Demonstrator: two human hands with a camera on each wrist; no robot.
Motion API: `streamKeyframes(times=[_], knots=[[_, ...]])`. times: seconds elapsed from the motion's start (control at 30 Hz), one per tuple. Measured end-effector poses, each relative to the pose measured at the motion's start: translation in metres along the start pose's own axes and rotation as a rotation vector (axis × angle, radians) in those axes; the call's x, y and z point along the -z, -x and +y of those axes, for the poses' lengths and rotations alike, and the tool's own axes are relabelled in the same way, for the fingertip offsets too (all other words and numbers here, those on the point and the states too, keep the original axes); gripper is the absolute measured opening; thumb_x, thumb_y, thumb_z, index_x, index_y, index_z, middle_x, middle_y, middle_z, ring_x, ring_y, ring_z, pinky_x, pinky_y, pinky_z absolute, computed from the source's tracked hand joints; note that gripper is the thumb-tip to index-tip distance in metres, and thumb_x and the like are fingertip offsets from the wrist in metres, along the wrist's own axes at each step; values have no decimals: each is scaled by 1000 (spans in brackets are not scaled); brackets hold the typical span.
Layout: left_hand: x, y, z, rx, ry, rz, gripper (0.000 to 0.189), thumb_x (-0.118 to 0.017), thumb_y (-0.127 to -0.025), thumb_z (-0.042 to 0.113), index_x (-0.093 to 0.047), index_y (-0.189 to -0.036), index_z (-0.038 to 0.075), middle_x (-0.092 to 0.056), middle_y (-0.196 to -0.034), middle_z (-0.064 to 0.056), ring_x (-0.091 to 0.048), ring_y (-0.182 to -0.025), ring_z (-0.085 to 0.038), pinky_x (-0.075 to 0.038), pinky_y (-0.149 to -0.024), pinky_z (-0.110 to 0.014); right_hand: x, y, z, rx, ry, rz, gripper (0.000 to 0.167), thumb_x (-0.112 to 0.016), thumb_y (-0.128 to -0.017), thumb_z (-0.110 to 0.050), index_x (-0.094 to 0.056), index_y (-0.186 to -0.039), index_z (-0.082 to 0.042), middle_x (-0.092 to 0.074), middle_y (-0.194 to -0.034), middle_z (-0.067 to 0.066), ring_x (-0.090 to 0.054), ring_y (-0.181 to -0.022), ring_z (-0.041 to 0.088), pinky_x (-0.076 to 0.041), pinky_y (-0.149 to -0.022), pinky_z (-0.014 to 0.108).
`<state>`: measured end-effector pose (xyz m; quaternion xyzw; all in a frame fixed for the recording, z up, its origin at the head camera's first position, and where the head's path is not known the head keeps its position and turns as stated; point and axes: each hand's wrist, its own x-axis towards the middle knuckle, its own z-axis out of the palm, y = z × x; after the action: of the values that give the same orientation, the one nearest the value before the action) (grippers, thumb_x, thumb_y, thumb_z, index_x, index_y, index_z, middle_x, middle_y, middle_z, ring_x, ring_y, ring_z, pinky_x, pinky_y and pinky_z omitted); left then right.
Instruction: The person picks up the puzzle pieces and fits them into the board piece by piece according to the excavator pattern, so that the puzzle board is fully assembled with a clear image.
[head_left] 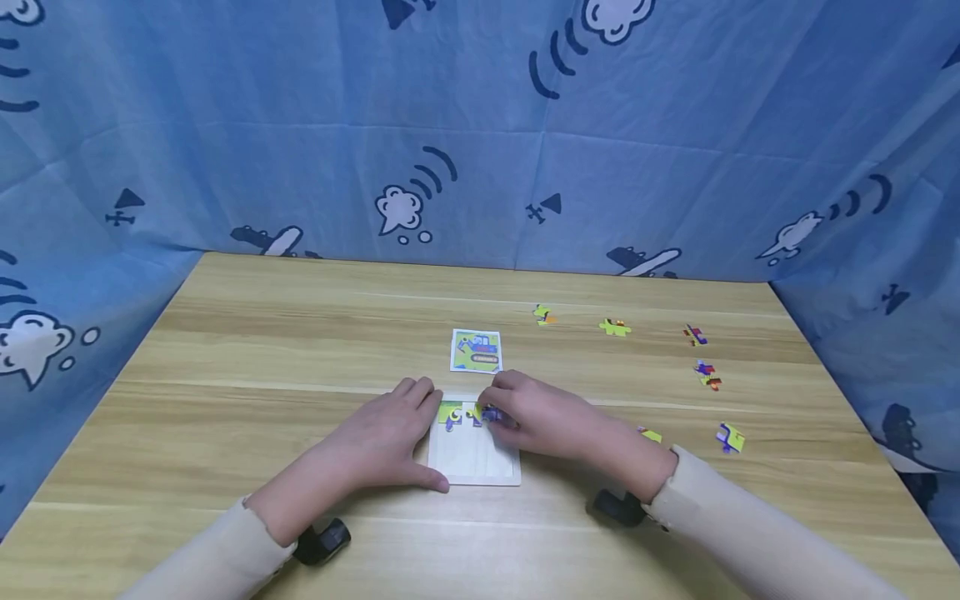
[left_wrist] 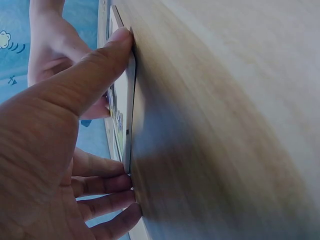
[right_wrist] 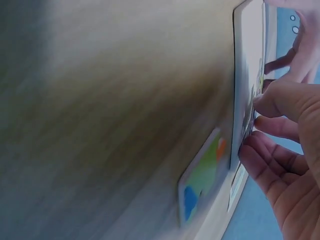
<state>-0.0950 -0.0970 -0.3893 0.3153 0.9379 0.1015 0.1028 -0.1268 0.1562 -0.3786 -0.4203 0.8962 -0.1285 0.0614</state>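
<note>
A shallow white puzzle tray [head_left: 474, 463] lies flat on the table between both hands. My left hand [head_left: 386, 437] rests against its left side, thumb at the near corner and fingertips at the far one. Inside the tray's far left corner sits a green and yellow puzzle piece [head_left: 450, 413]. At the far right part of the tray, my right hand [head_left: 543, 418] pinches a dark purple-blue puzzle piece [head_left: 491, 413] between thumb and fingers, which partly hide it. Another small piece [head_left: 475, 414] shows just left of those fingertips.
Beyond the tray lies a picture card [head_left: 476, 358] showing an excavator. Loose puzzle pieces are scattered to the right, among them a green one [head_left: 615, 327], a red and purple one [head_left: 707, 375] and a yellow one [head_left: 731, 437]. Another piece [right_wrist: 204, 177] lies beside the right forearm.
</note>
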Motion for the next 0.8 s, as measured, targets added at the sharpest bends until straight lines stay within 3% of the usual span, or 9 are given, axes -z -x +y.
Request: streamKeyframes(times=[0.23,0.47,0.8], knots=[[-1,-1,-1,-6,-10,0,115,-80,-74,75,-48,-150,-5,-53,-142,-16,-53,-125,-29,-55,-102,-44,-2,-7,-5,21,11,-6,25,-73,-95,-12,-74,-119,-7,-67,-108,5,-63,-92,12,-59,-83,27],[-1,-1,-1,-13,-26,10,114,-80,-74,76,-49,-149,-5,-55,-138,-15,-54,-121,-28,-56,-98,-43,-3,-10,-12,-16,50,-36,27,-74,-96,-16,-73,-122,-8,-65,-107,4,-60,-91,12,-59,-84,27],[0,-1,1,-2,-20,-8,116,-79,-74,77,-48,-150,-5,-54,-141,-16,-54,-123,-29,-55,-102,-44,-5,-12,-13,-30,74,-41,27,-74,-97,-17,-72,-123,-9,-65,-108,4,-60,-91,12,-60,-85,27]])
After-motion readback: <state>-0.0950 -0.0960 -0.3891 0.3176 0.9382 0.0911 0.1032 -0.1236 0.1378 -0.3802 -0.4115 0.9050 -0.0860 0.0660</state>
